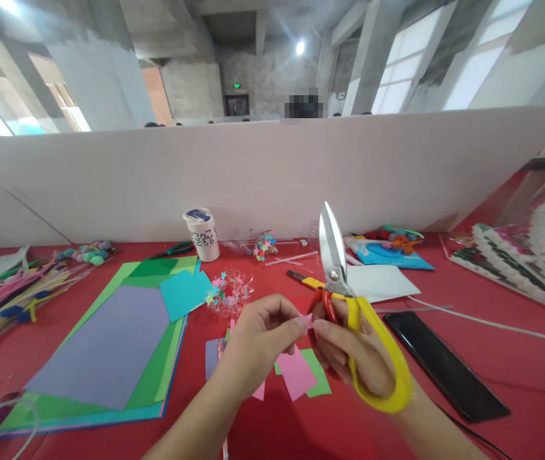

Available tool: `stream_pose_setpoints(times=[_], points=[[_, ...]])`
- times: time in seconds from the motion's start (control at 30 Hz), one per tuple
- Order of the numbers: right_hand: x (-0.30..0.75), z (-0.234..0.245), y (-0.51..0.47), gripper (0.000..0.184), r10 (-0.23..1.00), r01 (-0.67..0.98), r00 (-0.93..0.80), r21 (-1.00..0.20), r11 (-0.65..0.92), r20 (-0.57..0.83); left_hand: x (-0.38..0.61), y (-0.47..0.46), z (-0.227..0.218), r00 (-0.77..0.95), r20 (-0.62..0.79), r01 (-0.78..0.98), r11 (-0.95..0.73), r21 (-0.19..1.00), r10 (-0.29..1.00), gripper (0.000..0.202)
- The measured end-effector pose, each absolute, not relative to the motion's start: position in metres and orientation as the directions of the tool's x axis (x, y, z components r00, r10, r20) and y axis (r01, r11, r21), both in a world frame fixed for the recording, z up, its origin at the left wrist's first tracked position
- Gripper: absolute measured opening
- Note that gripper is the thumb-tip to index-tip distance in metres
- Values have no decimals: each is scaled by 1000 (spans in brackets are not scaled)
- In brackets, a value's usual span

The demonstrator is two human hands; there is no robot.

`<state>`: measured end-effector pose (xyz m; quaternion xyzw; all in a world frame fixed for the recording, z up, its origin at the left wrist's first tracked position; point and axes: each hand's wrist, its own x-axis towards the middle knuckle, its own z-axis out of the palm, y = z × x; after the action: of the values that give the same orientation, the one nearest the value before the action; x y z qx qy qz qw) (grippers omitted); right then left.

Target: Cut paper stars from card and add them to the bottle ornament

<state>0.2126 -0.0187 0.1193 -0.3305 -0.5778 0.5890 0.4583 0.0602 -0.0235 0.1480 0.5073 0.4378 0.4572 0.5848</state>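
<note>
A small pink paper star is pinched between the fingertips of both hands, partly covered by them. My left hand is closed on its left side. On its right side, the thumb and finger of my right hand grip it too. Hooked over that right hand are large scissors with red and yellow handles, blades upward and nearly together. Beneath the hands lie cut pieces of pink paper and green paper. A clear bag of coloured paper stars lies just beyond my left hand.
On the left lies a stack of coloured sheets, purple paper on top. A paper cup stands behind it. A utility knife lies beyond the hands, a black phone at right. Pipe cleaners lie far left; a white partition closes off the back.
</note>
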Motion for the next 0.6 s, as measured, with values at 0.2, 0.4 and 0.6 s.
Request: stream_pose_setpoints(times=[0.2, 0.4, 0.6], points=[[209, 116, -17, 28, 900, -42, -427, -996, 75, 86, 56, -25, 135, 302, -149, -159, 204, 966, 941, 20], [219, 102, -7, 31, 932, 506, -355, -853, 131, -68, 23, -24, 99, 184, -168, -1, 171, 985, 969, 19], [227, 80, -9, 16, 973, 910, -167, -404, 91, -157, -4, -33, 65, 204, -172, 197, 131, 972, 964, 13]])
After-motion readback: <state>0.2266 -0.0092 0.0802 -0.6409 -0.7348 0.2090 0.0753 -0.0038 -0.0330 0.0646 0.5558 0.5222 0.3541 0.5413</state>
